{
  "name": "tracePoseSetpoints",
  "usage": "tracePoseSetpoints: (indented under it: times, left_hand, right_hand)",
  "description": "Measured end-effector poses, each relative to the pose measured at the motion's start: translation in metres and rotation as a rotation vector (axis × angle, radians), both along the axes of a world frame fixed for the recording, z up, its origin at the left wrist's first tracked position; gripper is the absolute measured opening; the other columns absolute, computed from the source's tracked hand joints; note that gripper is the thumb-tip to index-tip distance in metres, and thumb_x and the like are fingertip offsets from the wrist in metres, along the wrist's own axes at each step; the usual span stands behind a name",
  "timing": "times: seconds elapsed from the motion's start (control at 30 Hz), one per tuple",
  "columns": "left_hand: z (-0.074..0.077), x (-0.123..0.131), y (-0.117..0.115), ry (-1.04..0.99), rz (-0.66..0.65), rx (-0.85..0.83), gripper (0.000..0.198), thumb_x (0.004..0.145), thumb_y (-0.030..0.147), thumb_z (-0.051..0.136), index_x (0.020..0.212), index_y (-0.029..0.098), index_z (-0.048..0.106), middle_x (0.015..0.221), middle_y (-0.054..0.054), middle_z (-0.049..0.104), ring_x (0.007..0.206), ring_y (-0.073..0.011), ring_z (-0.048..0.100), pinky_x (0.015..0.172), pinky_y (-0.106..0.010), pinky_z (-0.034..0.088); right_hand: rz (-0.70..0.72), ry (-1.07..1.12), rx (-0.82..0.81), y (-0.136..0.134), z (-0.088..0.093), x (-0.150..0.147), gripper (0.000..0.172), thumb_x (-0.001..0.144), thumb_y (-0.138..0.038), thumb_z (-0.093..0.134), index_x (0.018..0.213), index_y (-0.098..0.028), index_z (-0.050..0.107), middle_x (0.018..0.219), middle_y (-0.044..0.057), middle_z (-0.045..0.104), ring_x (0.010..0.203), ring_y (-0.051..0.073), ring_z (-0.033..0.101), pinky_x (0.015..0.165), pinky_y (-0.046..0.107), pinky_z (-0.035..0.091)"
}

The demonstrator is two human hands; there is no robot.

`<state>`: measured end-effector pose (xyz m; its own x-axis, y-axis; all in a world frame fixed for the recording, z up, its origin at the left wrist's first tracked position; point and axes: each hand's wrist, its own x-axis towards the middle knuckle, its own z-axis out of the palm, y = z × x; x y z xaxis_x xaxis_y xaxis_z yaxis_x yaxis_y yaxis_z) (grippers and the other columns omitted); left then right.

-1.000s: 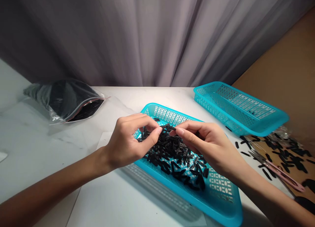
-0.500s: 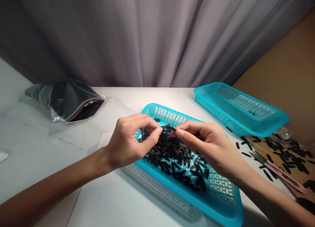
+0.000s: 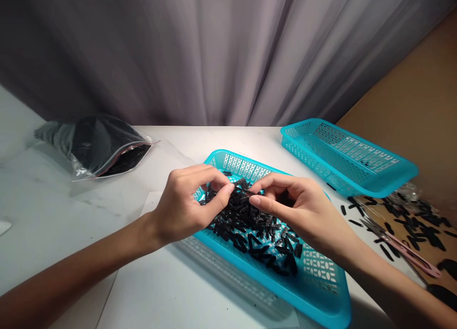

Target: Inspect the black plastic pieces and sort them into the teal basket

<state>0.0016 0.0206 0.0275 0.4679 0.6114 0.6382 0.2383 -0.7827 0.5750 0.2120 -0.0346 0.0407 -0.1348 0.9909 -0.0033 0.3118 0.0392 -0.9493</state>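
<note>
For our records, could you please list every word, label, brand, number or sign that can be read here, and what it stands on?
No text can be read.
Plastic bag: none legible.
Scissors: none legible.
Front basket and far basket: none legible.
Black pieces: too small to tell whether they bear any.

Front basket (image 3: 326, 298) smooth plastic; bag (image 3: 96, 141) glossy plastic; curtain (image 3: 228, 57) matt cloth.
</note>
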Motion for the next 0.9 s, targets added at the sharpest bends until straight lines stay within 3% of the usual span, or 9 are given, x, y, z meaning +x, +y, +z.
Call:
tracePoseSetpoints:
  times: [0.17,0.33,0.47,0.57,0.67,0.8,0.9]
  left_hand:
    - [-0.003,0.000,0.001,-0.004,0.029,0.002,0.009,0.084,0.008,0.066,0.089,0.014,0.069,0.073,0.002,0.070,0.064,-0.0078,0.060,0.063,-0.021,0.049]
    - [-0.009,0.003,-0.005,0.016,-0.090,-0.015,0.023,0.085,0.009,0.066,0.107,0.014,0.067,0.085,-0.001,0.073,0.074,-0.0105,0.065,0.068,-0.023,0.053]
    - [-0.012,0.008,-0.013,0.141,-0.257,0.055,0.015,0.089,0.015,0.066,0.104,0.013,0.068,0.104,-0.007,0.074,0.094,-0.0167,0.067,0.084,-0.030,0.055]
    - [-0.014,0.009,-0.015,0.209,-0.330,0.084,0.011,0.092,0.015,0.063,0.103,0.014,0.068,0.105,-0.007,0.072,0.097,-0.0175,0.065,0.086,-0.031,0.054]
    - [-0.016,0.008,-0.016,0.231,-0.315,0.079,0.006,0.092,0.020,0.066,0.092,0.014,0.068,0.096,-0.006,0.072,0.087,-0.0174,0.064,0.078,-0.032,0.054]
    - [-0.018,0.010,-0.019,0.179,-0.241,0.058,0.016,0.086,0.029,0.075,0.082,0.015,0.068,0.087,-0.004,0.073,0.080,-0.0178,0.065,0.076,-0.033,0.054]
    - [-0.019,0.011,-0.023,0.184,-0.189,0.044,0.007,0.082,0.017,0.075,0.082,0.015,0.069,0.087,-0.003,0.074,0.079,-0.0175,0.065,0.074,-0.032,0.054]
  right_hand:
    - [-0.015,0.110,-0.068,0.000,-0.001,-0.002,0.035,0.086,-0.047,0.073,0.108,-0.021,0.062,0.054,-0.009,0.039,0.049,0.009,0.029,0.045,0.024,0.022]
    - [0.081,0.389,-0.290,-0.005,-0.007,-0.008,0.049,0.098,-0.065,0.039,0.117,-0.023,0.053,0.055,-0.008,0.043,0.045,0.009,0.022,0.041,0.022,0.014]
    - [0.219,0.459,-0.478,-0.010,-0.012,-0.015,0.059,0.098,-0.071,0.024,0.104,-0.020,0.053,0.055,-0.006,0.044,0.045,0.009,0.021,0.041,0.021,0.012]
    - [0.241,0.443,-0.516,-0.013,-0.013,-0.019,0.057,0.097,-0.072,0.024,0.095,-0.021,0.049,0.056,-0.006,0.043,0.046,0.008,0.021,0.042,0.020,0.013]
    - [0.243,0.420,-0.513,-0.013,-0.013,-0.020,0.057,0.097,-0.073,0.022,0.091,-0.022,0.046,0.057,-0.006,0.045,0.047,0.009,0.022,0.043,0.020,0.015]
    - [0.225,0.378,-0.500,-0.015,-0.016,-0.020,0.056,0.097,-0.072,0.023,0.090,-0.022,0.046,0.060,-0.004,0.045,0.050,0.009,0.026,0.045,0.021,0.019]
    - [0.213,0.362,-0.447,-0.017,-0.019,-0.020,0.051,0.098,-0.069,0.029,0.091,-0.022,0.047,0.066,-0.003,0.045,0.055,0.010,0.029,0.047,0.021,0.023]
